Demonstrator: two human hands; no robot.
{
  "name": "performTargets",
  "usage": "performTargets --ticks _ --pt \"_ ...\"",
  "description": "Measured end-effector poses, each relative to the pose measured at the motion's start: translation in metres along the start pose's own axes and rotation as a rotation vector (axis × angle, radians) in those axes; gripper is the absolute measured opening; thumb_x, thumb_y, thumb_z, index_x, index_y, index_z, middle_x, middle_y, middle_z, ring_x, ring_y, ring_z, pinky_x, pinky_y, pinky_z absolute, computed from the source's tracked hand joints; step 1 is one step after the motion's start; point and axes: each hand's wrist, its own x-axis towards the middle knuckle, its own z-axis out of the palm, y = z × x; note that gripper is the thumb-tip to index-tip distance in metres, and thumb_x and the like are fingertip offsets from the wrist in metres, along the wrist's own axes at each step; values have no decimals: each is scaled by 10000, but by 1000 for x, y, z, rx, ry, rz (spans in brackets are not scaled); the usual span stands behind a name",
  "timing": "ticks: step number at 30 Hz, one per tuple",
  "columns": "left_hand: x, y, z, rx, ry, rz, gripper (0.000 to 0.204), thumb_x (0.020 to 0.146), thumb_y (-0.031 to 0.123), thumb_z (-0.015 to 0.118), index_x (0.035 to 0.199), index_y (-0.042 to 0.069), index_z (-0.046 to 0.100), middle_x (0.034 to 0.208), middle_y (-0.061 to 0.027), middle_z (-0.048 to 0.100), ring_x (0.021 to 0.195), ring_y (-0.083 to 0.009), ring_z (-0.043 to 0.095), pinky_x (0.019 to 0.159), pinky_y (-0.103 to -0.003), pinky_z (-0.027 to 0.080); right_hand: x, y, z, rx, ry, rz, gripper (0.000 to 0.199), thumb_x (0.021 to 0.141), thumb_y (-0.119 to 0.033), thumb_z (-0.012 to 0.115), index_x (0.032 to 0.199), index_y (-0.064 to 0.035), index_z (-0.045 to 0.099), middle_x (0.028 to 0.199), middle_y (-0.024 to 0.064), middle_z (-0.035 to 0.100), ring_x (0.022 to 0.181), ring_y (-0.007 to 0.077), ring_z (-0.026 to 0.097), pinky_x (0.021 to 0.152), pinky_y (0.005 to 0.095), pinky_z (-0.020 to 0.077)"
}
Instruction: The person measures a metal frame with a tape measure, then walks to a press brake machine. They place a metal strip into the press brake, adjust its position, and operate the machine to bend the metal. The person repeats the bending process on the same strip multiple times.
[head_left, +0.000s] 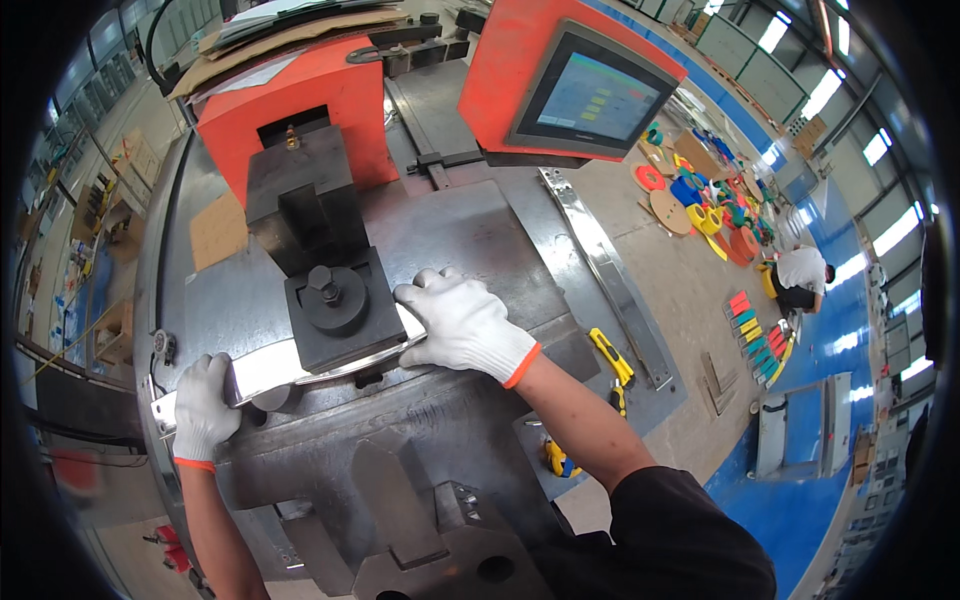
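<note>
A shiny flat metal bar [266, 370] lies across the steel machine table, under and in front of a black die block [345, 312] with a bolt on top. My left hand [205, 405], in a white glove with an orange cuff, is closed around the bar's left end. My right hand [462, 325], gloved the same way, grips the bar's right end beside the block, its thumb at the near edge. Behind the block stands a dark steel ram [300, 190] coming out of a red housing [350, 100].
A red control box with a touchscreen [598, 92] stands at the back. Another long bar [605, 265] lies along the right edge, near a yellow utility knife [612, 358] and a tape measure [558, 460]. Coloured tape rolls [700, 205] and a crouching person [800, 272] are beyond. A pointed steel block [395, 490] sits nearest.
</note>
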Motion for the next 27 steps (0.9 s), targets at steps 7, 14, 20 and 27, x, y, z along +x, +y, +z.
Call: performTargets --ticks 7,14,20,27 --pt "0 -1 -2 -17 4 0 517 680 56 698 1192 22 632 1001 -216 630 972 -442 634 857 -509 524 0 -3 -3 -1 -26 14 735 736 -502 889 1337 -155 645 1310 122 614 1247 362 608 996 496 585" --pt "4 7 -3 -17 -23 -14 554 672 59 707 1220 30 629 1024 -220 638 981 -444 640 880 -503 533 -3 5 -1 -17 14 -18 751 738 -501 870 1348 -125 643 1288 133 642 1248 352 616 1012 486 577" --pt "0 6 -7 -19 -35 -28 528 695 74 704 1216 58 626 1029 -211 641 996 -443 641 872 -509 529 -2 7 11 -33 114 -82 823 702 -514 906 1363 -111 627 1253 152 655 1203 363 636 1003 480 559" --pt "3 8 -18 11 -94 -44 478 740 65 685 1215 58 629 1027 -208 660 1005 -428 663 893 -498 541 4 0 12 -67 79 -31 783 717 -525 896 1347 -133 643 1301 126 648 1235 344 634 1014 468 573"
